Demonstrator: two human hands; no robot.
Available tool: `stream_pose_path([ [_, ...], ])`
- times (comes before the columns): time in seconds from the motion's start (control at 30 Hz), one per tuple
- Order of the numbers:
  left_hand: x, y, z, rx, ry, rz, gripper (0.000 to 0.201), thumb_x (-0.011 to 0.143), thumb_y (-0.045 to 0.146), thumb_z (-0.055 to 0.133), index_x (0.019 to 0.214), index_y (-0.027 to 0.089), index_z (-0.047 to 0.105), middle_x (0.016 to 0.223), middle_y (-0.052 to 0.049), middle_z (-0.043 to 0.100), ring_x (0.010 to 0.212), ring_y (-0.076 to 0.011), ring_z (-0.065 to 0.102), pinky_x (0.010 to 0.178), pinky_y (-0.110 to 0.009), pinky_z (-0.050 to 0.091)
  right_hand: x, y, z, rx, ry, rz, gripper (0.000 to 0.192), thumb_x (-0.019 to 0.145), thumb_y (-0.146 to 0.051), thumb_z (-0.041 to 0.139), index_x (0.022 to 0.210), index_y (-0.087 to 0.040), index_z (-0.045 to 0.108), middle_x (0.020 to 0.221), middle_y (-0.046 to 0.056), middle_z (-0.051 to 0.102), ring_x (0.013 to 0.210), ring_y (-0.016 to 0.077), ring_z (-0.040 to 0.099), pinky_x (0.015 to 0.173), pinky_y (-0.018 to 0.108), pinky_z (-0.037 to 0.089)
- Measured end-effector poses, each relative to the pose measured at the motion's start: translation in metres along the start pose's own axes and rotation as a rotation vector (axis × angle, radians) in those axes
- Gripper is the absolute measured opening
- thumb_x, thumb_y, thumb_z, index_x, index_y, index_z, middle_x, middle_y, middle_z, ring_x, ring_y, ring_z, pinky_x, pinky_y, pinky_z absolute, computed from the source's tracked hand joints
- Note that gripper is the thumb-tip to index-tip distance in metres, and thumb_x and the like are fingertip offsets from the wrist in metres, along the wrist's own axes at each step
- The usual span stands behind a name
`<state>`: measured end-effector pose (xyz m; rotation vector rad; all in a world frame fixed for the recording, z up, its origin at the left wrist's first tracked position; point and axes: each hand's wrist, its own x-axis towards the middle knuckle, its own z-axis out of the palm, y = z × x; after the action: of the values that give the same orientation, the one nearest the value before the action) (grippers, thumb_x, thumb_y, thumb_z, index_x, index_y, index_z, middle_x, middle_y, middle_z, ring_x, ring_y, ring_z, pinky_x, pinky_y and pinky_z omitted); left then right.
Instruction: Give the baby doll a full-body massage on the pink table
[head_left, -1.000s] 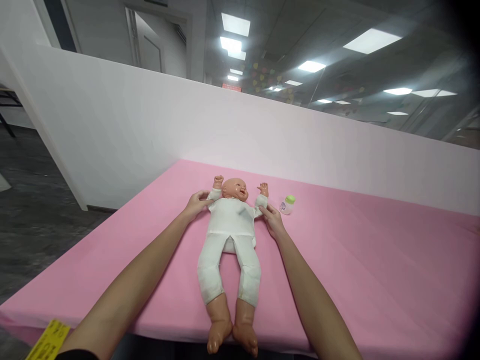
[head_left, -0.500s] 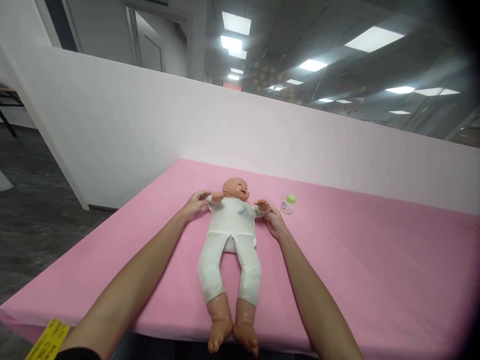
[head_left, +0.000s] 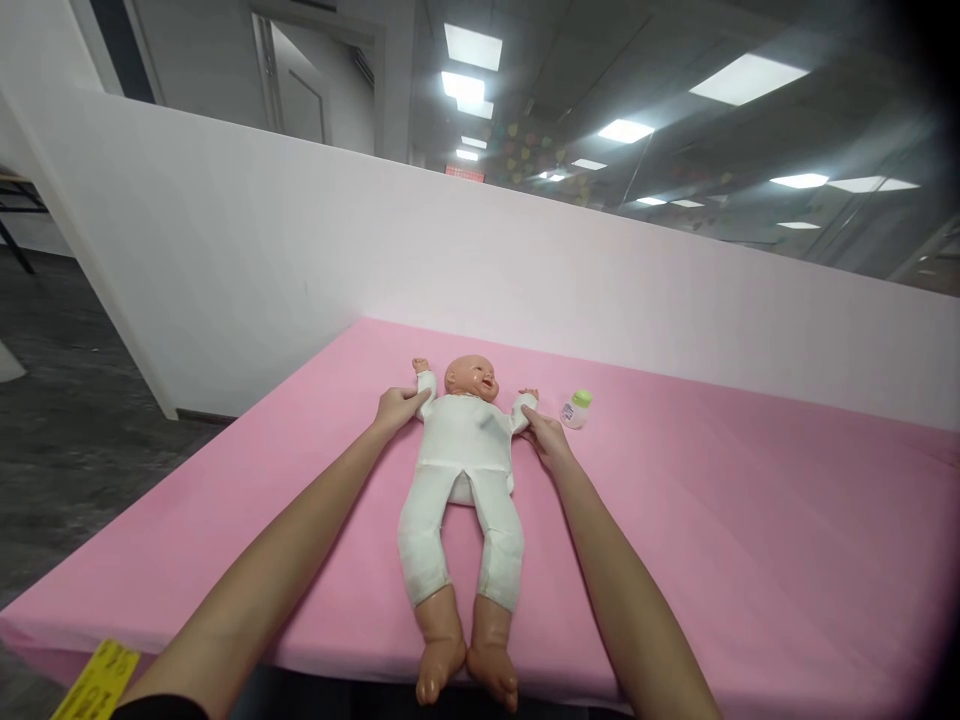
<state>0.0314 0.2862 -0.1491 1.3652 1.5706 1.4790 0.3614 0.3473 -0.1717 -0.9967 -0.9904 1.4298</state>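
While our left hand (head_left: 396, 408) and right hand (head_left: 545, 436) each pinch a sleeve of the doll (head_left: 463, 470) lying mid-mattress (head_left: 750, 520), its cloth body looks soft and light. We judge the firmer upper arms the safest hold.

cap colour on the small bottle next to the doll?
Light green cap on the small clear bottle; shows best in the head view.

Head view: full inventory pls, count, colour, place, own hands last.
baby doll: 1, white suit, lying face up mid-sheet, feet at near edge
small bottle: 1, clear with green cap, right of the doll's head
pink sheet: 1, pink, covers the surface
white partition: 1, white, behind the sheet
yellow tag: 1, yellow, bottom left corner
left hand: 1, grips the doll's arm
right hand: 1, grips the doll's other arm
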Motion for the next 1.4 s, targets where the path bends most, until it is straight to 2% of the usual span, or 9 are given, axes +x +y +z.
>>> stream_pose_path([
  [0.2,0.000,0.002,0.008,0.090,0.068,0.023,0.055,0.073,0.051,0.074,0.042,0.022,0.039,0.040,0.002,0.035,0.046,-0.0111,0.030,0.049,-0.030,0.016,-0.002,-0.001,0.003,0.001,0.052,0.012,0.022,0.075,-0.032,0.088,0.082,-0.015,0.077,0.087,0.012,0.079,0.083,0.0253,0.076,0.079,0.037,0.067],
  [0.33,-0.003,0.003,0.008,0.072,0.081,0.053,0.038,0.071,0.046,0.074,0.050,0.022,0.053,0.048,0.001,0.048,0.052,-0.0140,0.042,0.051,-0.029,0.023,-0.005,-0.001,0.001,0.003,0.031,-0.044,0.026,0.073,-0.033,0.088,0.090,-0.017,0.077,0.093,0.010,0.079,0.090,0.0267,0.076,0.081,0.039,0.066],
  [0.47,-0.004,0.003,0.005,-0.007,0.043,0.089,0.026,0.069,0.040,0.074,0.086,0.020,0.074,0.082,-0.004,0.073,0.076,-0.0211,0.063,0.065,-0.028,0.043,-0.010,-0.002,-0.004,0.036,-0.097,-0.180,0.038,0.070,-0.035,0.088,0.104,-0.023,0.074,0.102,0.004,0.078,0.098,0.0247,0.073,0.089,0.039,0.063],
  [0.67,-0.004,0.007,-0.006,-0.253,-0.174,0.147,0.038,0.064,0.033,0.083,0.098,0.019,0.074,0.103,-0.006,0.076,0.098,-0.0240,0.067,0.089,-0.033,0.049,-0.017,-0.005,-0.006,0.076,-0.209,-0.161,0.046,0.058,-0.023,0.090,0.102,-0.027,0.076,0.103,0.000,0.076,0.101,0.0217,0.071,0.095,0.037,0.058],
  [0.8,-0.006,0.009,-0.010,-0.290,-0.246,0.113,0.041,0.062,0.033,0.087,0.098,0.019,0.074,0.106,-0.008,0.075,0.099,-0.0246,0.067,0.085,-0.034,0.050,-0.021,-0.008,-0.006,0.005,-0.283,-0.177,0.043,0.056,-0.023,0.092,0.097,-0.025,0.079,0.129,0.005,0.072,0.116,0.0249,0.067,0.099,0.036,0.055],
  [0.9,-0.006,0.008,-0.010,-0.340,-0.274,0.067,0.039,0.059,0.032,0.089,0.093,0.018,0.074,0.106,-0.009,0.074,0.095,-0.0248,0.067,0.079,-0.035,0.051,-0.024,-0.010,-0.006,-0.020,-0.286,-0.156,0.036,0.056,-0.024,0.092,0.089,-0.022,0.080,0.134,0.008,0.070,0.117,0.0259,0.066,0.099,0.036,0.054],
  [1.1,-0.004,0.005,-0.009,-0.372,-0.251,0.080,0.048,0.063,0.037,0.090,0.105,0.018,0.078,0.114,-0.010,0.077,0.105,-0.0281,0.069,0.089,-0.038,0.052,-0.026,-0.012,-0.002,0.049,-0.310,-0.160,0.038,0.063,-0.021,0.086,0.101,-0.025,0.080,0.118,0.003,0.076,0.110,0.0223,0.067,0.095,0.033,0.054],
  [1.23,-0.002,0.001,-0.008,-0.320,-0.212,0.046,0.053,0.069,0.051,0.088,0.107,0.015,0.080,0.104,-0.011,0.079,0.094,-0.0276,0.071,0.083,-0.037,0.053,-0.023,-0.010,0.003,0.037,-0.183,-0.132,0.031,0.063,-0.029,0.089,0.091,-0.020,0.080,0.092,0.002,0.078,0.088,0.0194,0.069,0.085,0.032,0.056],
  [1.4,0.000,-0.002,-0.006,-0.165,-0.122,0.024,0.058,0.070,0.056,0.086,0.110,0.015,0.079,0.095,-0.009,0.079,0.086,-0.0259,0.072,0.080,-0.035,0.054,-0.019,-0.004,0.009,0.004,-0.081,-0.143,0.036,0.064,-0.041,0.091,0.088,-0.017,0.080,0.085,0.004,0.078,0.081,0.0201,0.070,0.082,0.033,0.058],
])
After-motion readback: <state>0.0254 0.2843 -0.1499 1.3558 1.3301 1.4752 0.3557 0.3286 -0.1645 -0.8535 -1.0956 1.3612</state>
